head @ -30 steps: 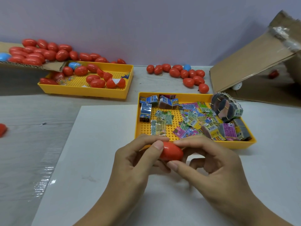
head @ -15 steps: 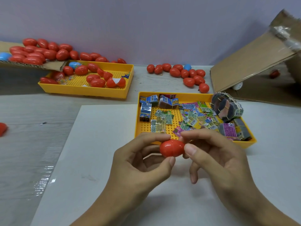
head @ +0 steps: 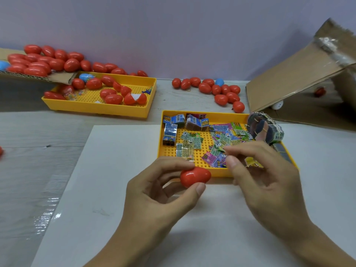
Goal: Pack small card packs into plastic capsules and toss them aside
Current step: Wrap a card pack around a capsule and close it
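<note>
A plain lilac wall (head: 173, 26) rises behind a pale grey wood-grain table (head: 28, 132) under soft light.

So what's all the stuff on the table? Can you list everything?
held capsule: one, red, closed, in front of near tray
near tray: one, yellow, centre
card packs: many, mixed colours, in near tray
banded bundle: one, dark, near tray's right corner
far tray: one, yellow, back left, holds capsules
capsule pile: many, mostly red, far left
loose capsules: about a dozen red, one blue, back centre
cardboard box: one, brown, right
left hand: pinches capsule
right hand: fingers loosely curled, holds nothing
</note>
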Demonstrator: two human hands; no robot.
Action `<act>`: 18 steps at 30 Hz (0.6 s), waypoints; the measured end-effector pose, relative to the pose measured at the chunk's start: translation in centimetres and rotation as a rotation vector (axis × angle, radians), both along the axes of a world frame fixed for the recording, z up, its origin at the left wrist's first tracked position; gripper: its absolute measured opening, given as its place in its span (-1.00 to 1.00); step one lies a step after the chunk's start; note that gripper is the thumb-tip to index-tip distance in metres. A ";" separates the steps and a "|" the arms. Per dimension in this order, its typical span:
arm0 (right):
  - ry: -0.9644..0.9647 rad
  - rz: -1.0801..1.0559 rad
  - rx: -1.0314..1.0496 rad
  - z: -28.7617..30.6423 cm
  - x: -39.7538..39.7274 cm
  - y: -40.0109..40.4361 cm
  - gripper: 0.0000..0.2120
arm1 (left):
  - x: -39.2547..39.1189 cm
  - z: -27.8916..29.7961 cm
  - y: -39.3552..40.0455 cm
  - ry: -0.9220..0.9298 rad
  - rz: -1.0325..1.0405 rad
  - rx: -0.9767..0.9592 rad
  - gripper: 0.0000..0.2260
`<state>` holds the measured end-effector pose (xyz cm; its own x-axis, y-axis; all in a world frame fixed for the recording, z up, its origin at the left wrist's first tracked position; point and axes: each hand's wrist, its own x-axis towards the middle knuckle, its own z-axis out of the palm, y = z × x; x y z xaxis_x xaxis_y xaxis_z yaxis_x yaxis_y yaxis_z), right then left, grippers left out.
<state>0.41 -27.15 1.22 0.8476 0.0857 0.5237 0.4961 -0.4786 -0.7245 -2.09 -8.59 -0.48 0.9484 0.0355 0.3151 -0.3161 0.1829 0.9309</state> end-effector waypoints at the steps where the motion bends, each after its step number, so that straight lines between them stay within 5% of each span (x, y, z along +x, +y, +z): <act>1: -0.033 -0.044 -0.119 0.0 0.2 -0.1 -0.83 | 0.0 0.1 0.0 -0.013 0.018 0.009 -0.76; 8: -0.190 -0.137 -0.559 0.0 0.0 0.1 -0.50 | -0.4 -0.1 -0.2 -0.091 0.090 0.072 -0.77; 11: -0.015 -0.167 -0.705 -0.6 0.1 0.5 -0.39 | -0.3 -0.1 -0.3 -0.157 0.143 0.105 -0.77; 18: 0.056 -0.132 -0.502 -1.1 0.6 0.2 -0.88 | -0.3 -0.1 -0.4 -0.179 0.168 0.152 -0.75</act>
